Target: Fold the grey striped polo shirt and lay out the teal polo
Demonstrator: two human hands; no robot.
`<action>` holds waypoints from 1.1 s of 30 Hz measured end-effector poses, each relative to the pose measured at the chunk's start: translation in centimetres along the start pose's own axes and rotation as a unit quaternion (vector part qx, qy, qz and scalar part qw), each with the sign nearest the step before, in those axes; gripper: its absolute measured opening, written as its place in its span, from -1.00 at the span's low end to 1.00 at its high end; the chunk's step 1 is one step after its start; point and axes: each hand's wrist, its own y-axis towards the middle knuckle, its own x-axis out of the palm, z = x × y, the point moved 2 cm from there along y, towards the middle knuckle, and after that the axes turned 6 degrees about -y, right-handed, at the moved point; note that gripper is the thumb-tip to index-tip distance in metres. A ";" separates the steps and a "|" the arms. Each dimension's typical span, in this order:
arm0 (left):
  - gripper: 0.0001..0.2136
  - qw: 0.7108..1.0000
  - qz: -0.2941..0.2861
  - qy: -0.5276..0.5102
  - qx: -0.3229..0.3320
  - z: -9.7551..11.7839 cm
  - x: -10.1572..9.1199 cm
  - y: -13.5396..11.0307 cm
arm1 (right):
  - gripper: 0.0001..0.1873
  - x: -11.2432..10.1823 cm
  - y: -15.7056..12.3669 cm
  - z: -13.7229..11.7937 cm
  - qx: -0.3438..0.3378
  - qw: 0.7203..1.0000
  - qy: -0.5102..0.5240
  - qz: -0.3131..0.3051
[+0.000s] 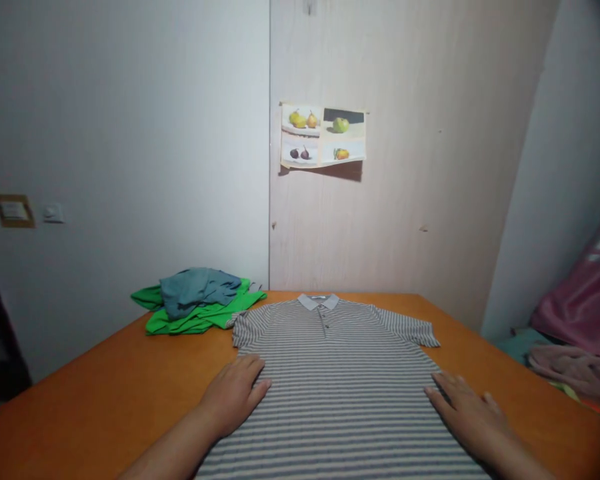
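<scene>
A grey-and-white striped polo shirt (350, 400) lies spread face up on the orange table, its collar toward the far edge and its short sleeves out to the sides. The left sleeve looks bunched, while the right one lies flatter. My left hand (234, 393) rests on the shirt's left side edge, fingers stretched out and the thumb apart. On the opposite side edge lies my right hand (465, 403), also flat with its fingers extended. The bottom of the shirt runs out of view.
On the orange table (130, 387), a heap with a bright green garment (180, 325) under a grey-blue garment (200, 291) sits at the far left. A wall stands behind, with a fruit picture sheet (323, 135). Pink cloth (580, 313) piles up beyond the table's right edge.
</scene>
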 end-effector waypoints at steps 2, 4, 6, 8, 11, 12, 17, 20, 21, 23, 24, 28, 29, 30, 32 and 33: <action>-0.63 0.999 0.002 0.014 -0.033 0.2 -0.5 -0.6 | -0.25 -0.4 -0.3 0.2 0.017 1.000 -0.004 0.001; -0.61 0.999 0.000 0.018 -0.046 1.4 -0.8 -1.2 | -0.25 -1.0 -1.2 -1.3 -0.018 1.000 0.010 0.004; -0.56 0.999 -0.014 -0.003 -0.030 3.2 -0.7 -1.9 | -0.26 -1.7 -2.6 -4.0 -0.079 0.996 0.027 0.016; -0.46 0.999 -0.041 -0.021 -0.019 4.8 -0.3 -2.8 | -0.26 -2.2 -3.9 -6.4 -0.124 0.991 0.039 0.023; -0.33 0.995 -0.088 -0.031 -0.026 5.3 -0.1 -4.6 | -0.26 -2.1 -4.9 -7.6 -0.160 0.986 0.055 0.000; -0.31 0.994 -0.101 -0.031 -0.032 4.9 -0.3 -5.2 | -0.25 -1.8 -4.9 -7.1 -0.160 0.986 0.055 -0.006; -0.26 0.990 -0.124 -0.015 -0.061 1.9 -1.6 -7.6 | -0.22 -0.4 -3.8 -1.1 -0.100 0.994 0.042 0.010; -0.28 0.991 -0.105 -0.015 -0.082 1.8 -1.8 -8.0 | -0.20 0.2 -3.8 0.4 -0.057 0.997 0.045 0.017; -0.29 0.991 -0.099 -0.023 -0.082 2.1 -1.7 -8.0 | -0.19 0.3 -4.0 0.1 -0.059 0.997 0.054 0.022; -0.32 0.992 -0.096 -0.044 -0.067 2.9 -1.5 -8.1 | -0.19 0.4 -4.5 -1.1 -0.097 0.992 0.078 0.032; -0.34 0.992 -0.099 -0.053 -0.056 3.1 -1.4 -8.1 | -0.20 0.5 -4.8 -1.6 -0.123 0.988 0.088 0.032; -0.36 0.991 -0.102 -0.055 -0.065 2.6 -1.9 -8.3 | -0.29 1.2 -4.4 -1.4 -0.155 0.983 0.097 0.006; -0.37 0.991 -0.098 -0.048 -0.082 2.2 -2.2 -8.4 | -0.32 1.4 -4.0 -0.9 -0.142 0.985 0.096 0.004; -0.37 0.990 -0.090 -0.039 -0.102 1.8 -2.5 -8.3 | -0.35 1.4 -3.5 -0.3 -0.123 0.988 0.095 0.007; -0.40 0.989 -0.070 -0.024 -0.131 1.4 -2.8 -8.0 | -0.37 1.2 -2.9 0.0 -0.101 0.990 0.098 0.010; -0.42 0.989 -0.061 -0.022 -0.135 1.5 -2.9 -7.8 | -0.35 0.9 -2.8 -0.4 -0.102 0.990 0.102 0.010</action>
